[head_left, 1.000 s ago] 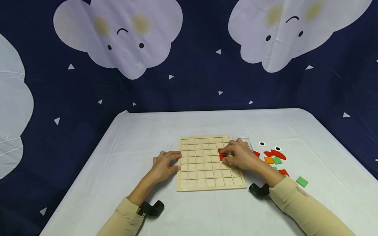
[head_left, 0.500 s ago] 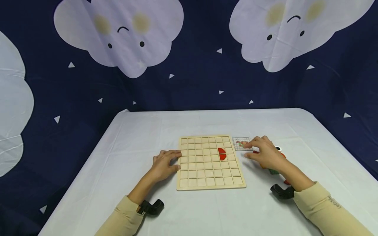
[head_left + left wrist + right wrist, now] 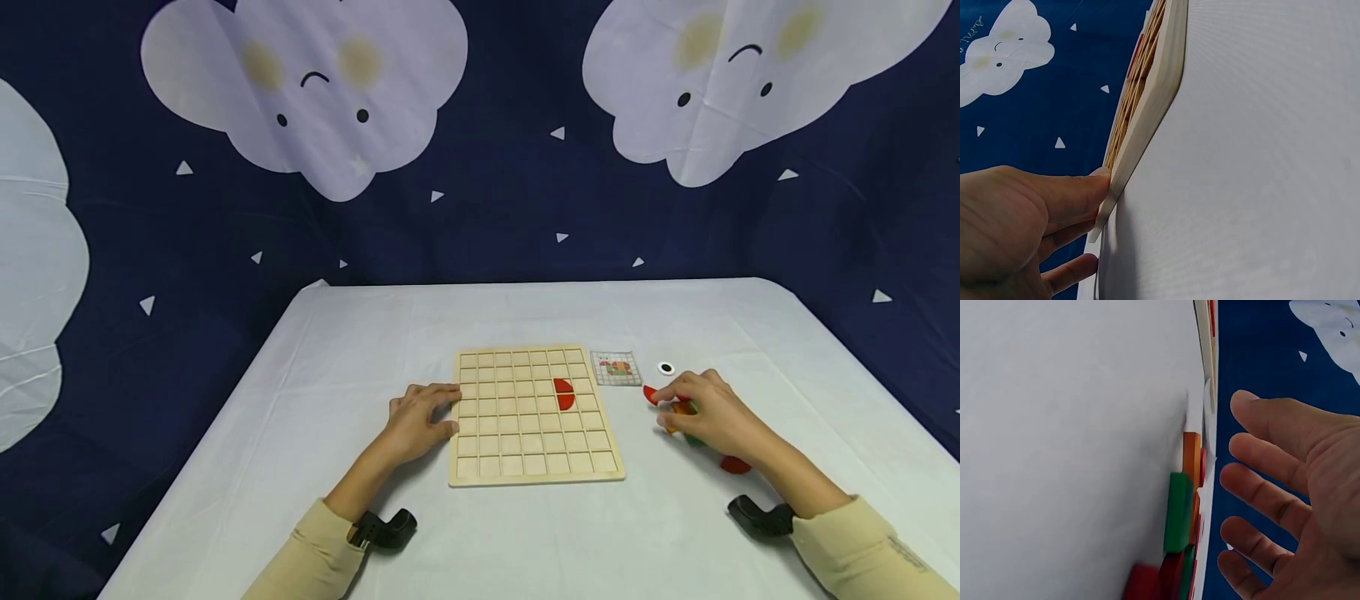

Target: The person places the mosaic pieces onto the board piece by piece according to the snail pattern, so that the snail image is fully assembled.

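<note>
Probably light and stiff, the orange block right of the board suits edge-pinching; our right hand and left hand both lie unclenched.

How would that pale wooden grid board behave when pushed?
The wooden board would probably slide, not tip, lying broad and low on the white table. It looks stiff, given its straight, thick rim. The two red rounded pieces may ride along, sitting in its cells.
</note>
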Available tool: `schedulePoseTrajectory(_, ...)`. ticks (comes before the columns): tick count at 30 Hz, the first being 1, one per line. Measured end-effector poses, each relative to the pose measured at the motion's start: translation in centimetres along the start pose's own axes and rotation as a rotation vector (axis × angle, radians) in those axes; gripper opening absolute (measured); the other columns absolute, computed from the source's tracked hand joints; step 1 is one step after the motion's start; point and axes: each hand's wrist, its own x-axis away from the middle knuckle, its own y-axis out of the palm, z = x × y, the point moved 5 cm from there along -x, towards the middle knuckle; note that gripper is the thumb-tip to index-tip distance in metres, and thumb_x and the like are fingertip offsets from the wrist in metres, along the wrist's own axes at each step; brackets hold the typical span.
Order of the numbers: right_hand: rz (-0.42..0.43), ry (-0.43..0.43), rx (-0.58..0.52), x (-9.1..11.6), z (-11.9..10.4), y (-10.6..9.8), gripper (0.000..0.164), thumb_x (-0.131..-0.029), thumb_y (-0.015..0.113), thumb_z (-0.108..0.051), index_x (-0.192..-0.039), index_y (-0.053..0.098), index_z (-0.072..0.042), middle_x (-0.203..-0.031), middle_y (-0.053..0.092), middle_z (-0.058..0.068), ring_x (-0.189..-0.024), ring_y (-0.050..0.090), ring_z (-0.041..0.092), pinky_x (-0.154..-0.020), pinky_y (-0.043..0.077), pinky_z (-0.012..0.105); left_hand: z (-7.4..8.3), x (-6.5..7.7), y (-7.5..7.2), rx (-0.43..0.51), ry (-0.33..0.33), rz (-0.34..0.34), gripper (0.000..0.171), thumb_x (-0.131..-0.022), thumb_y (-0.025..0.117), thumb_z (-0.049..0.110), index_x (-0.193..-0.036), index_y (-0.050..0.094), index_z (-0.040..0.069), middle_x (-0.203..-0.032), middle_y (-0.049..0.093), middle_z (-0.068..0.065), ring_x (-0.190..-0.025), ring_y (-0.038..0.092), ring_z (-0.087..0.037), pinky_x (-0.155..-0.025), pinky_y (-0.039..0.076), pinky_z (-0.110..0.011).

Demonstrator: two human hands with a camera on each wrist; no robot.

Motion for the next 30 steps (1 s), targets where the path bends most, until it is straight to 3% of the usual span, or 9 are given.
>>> schedulePoseTrajectory(8,-0.022,-0.034,0.022,0.7,0.4,0.3,0.029,-0.072,0.079,-0.022,-0.099,0.072,-0.019,-0.106,0.066,0.003,-0.093,0.041,0.019,-0.079,0.026,0.035,0.0,0.0,0.0,-0.004,0.001,0.004,0.045,-0.083,0.071,0.019,-0.126,0.061,0.012,-0.136,0.055,0.001,-0.123,0.043,-0.027,-0.092,0.025,-0.049)
schedulePoseTrajectory(16,-0.051,-0.026,0.041,1.0,0.7,0.4,0.033,-0.072,0.079,-0.023,-0.104,0.072,-0.021,-0.112,0.064,0.01,-0.101,0.042,0.026,-0.082,0.025,0.04,0.0,0.0,0.1,-0.007,0.002,0.003,0.045,-0.082,0.07,0.019,-0.126,0.061,0.012,-0.136,0.055,0.001,-0.122,0.043,-0.027,-0.092,0.025,-0.049)
schedulePoseTrajectory(21,-0.059,-0.004,0.046,1.1,1.2,0.5,0.031,-0.072,0.078,-0.019,-0.103,0.072,-0.02,-0.107,0.064,0.004,-0.096,0.04,0.022,-0.08,0.025,0.037,0.0,0.0,0.0,-0.014,0.004,0.003,0.045,-0.082,0.07,0.019,-0.126,0.061,0.012,-0.136,0.055,0.001,-0.122,0.043,-0.027,-0.091,0.025,-0.049)
schedulePoseTrajectory(30,-0.063,0.022,0.038,1.3,1.4,0.4,0.028,-0.074,0.076,-0.018,-0.102,0.072,-0.02,-0.11,0.062,0.007,-0.095,0.038,0.021,-0.077,0.027,0.036,0.0,0.0,0.1,-0.011,0.0,0.001,0.045,-0.082,0.071,0.019,-0.126,0.061,0.012,-0.136,0.055,0.001,-0.123,0.043,-0.027,-0.093,0.024,-0.051)
